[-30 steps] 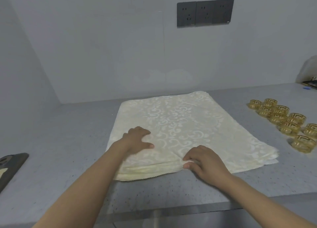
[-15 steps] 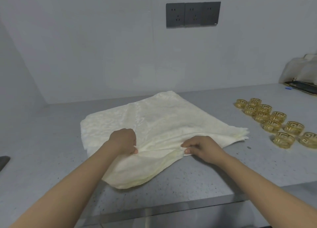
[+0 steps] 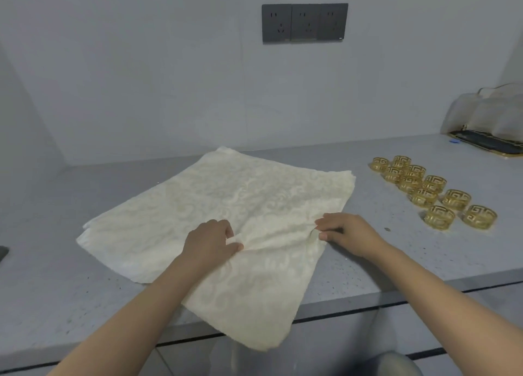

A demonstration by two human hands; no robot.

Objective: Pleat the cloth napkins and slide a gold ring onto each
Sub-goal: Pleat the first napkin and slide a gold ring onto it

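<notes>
Cream napkin (image 3: 226,206) spread diagonally on grey counter (image 3: 56,276), its 6 o'clock corner hanging over the front edge. Bare counter at 9 o'clock and between cloth and gold rings (image 3: 424,189), clustered at 3 o'clock, well apart from the cloth. Left hand (image 3: 210,241) pinching a raised fold near mid-cloth; right hand (image 3: 343,234) pinching the same fold at the cloth's right edge. Most of the cloth beyond both grips, toward 12 o'clock. Wall sockets (image 3: 305,22) at 12 o'clock.
</notes>
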